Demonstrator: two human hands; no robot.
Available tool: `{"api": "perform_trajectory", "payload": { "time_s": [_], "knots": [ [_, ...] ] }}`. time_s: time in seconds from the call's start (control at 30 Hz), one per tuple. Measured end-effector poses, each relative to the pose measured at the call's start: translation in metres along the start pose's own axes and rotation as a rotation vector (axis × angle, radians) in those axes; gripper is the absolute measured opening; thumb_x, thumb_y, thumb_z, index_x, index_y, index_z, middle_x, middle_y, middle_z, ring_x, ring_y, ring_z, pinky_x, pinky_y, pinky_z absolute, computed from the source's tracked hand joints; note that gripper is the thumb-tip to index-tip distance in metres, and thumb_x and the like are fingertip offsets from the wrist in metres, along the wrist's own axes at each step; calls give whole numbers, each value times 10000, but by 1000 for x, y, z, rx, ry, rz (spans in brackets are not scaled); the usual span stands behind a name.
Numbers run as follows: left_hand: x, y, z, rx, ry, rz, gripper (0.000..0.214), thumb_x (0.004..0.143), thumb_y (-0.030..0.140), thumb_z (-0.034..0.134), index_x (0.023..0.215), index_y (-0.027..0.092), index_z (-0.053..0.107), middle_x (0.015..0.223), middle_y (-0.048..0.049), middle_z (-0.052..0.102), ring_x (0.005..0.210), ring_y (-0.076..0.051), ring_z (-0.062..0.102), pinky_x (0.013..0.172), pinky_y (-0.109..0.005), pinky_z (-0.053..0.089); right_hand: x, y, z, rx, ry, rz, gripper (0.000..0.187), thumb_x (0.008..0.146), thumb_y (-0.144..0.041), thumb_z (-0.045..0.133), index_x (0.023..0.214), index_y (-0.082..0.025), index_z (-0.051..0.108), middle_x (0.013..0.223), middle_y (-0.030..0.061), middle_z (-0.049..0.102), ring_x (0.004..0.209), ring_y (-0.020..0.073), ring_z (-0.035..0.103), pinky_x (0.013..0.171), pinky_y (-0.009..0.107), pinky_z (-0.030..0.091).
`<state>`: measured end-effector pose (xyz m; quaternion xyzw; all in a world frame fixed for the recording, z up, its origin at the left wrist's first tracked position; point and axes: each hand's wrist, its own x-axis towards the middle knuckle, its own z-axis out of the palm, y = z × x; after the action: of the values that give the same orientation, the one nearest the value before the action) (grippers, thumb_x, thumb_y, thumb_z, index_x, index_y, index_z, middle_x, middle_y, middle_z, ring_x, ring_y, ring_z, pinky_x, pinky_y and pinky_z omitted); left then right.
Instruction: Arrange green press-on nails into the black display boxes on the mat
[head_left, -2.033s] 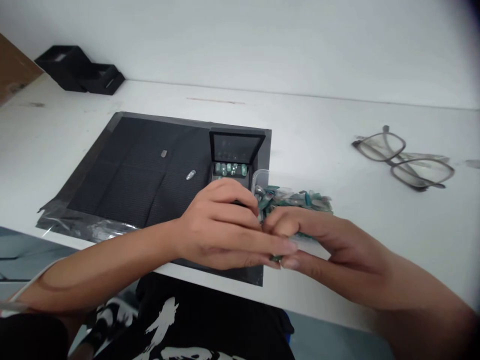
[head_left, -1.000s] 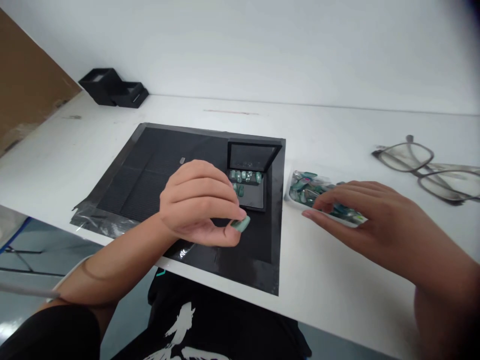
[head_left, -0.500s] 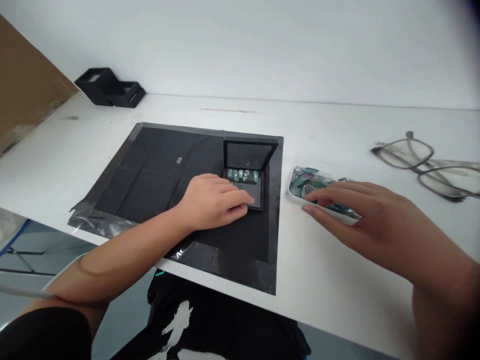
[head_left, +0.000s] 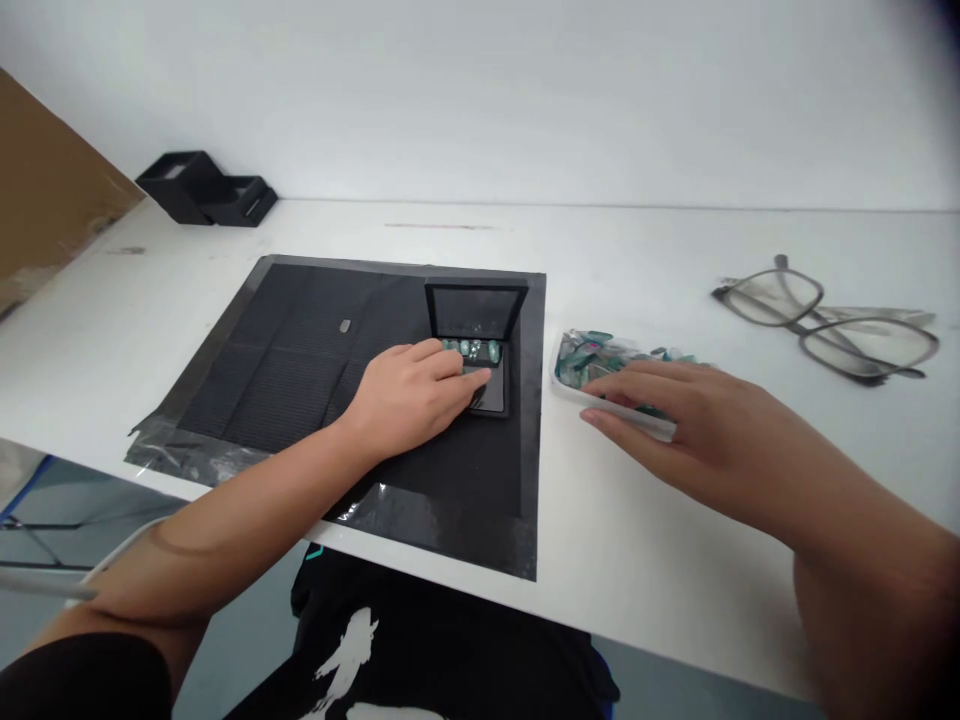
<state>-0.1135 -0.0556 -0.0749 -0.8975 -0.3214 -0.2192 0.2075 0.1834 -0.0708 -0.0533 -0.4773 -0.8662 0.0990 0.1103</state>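
Covering part of the white bench [head_left: 645,540], a black mat [head_left: 255,360] bears an open case [head_left: 480,312] of false nails [head_left: 493,351], partly under the left hand [head_left: 412,395]; the right hand [head_left: 697,420] straddles a tub's [head_left: 571,394] rim. I cannot tell either grip's state. Boxes [head_left: 184,190] stand near the wall [head_left: 525,100].

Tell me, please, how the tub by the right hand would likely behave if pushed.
The tub would probably slide rather than tip, being low and wide. Its thin-looking wall may flex a little. Loose pieces near its rim might spill if jolted.

A white table [head_left: 615,530] meets a white wall [head_left: 525,100] over grey-blue floor [head_left: 244,620].
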Motion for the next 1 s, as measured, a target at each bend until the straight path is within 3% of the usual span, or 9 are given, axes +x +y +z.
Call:
{"api": "perform_trajectory", "payload": {
  "time_s": [0.23, 0.5, 0.67, 0.83, 1.0],
  "knots": [
    [-2, -1, 1, -15, -111, -47, 213, 970, 346, 579, 984, 247, 766, 676, 10, 628, 708, -166, 562, 568, -302, 361, -1, 0, 0, 8, 11, 19, 424, 963, -527, 478, 1295, -306, 624, 988, 69, 732, 797, 269, 687, 653, 391, 501],
    [1, 3, -4, -114, -188, -157, 357, 977, 466, 533, 1121, 200, 722, 898, -31, 676, 817, -177, 630, 656, -298, 457, -3, 2, 0, 22, 2, 59, 433, 950, -556, 490, 1288, -325, 632, 941, 61, 715, 766, 255, 667, 631, 380, 489],
    [2, 4, -6, -112, -274, -170, 413, 968, 511, 538, 1174, 191, 700, 923, -40, 682, 850, -191, 651, 674, -299, 465, -5, 2, -9, 37, 20, 91, 412, 908, -585, 564, 1246, -367, 653, 838, 3, 672, 611, 171, 596, 541, 323, 461],
    [1, 4, -8, -108, -257, -158, 461, 967, 550, 520, 1178, 180, 698, 917, -47, 679, 836, -196, 643, 671, -306, 473, -11, 12, -28, 141, 145, 146, 349, 865, -595, 618, 1106, -366, 725, 746, -28, 661, 541, 123, 545, 450, 257, 405],
    [2, 6, -12, -134, -188, -118, 481, 968, 544, 522, 1233, 170, 668, 916, -47, 663, 787, -184, 623, 643, -311, 480, -12, 30, -34, -81, 399, 359, 262, 902, -469, 577, 909, -283, 761, 706, -6, 691, 568, 138, 574, 520, 286, 403]
  ]
}}
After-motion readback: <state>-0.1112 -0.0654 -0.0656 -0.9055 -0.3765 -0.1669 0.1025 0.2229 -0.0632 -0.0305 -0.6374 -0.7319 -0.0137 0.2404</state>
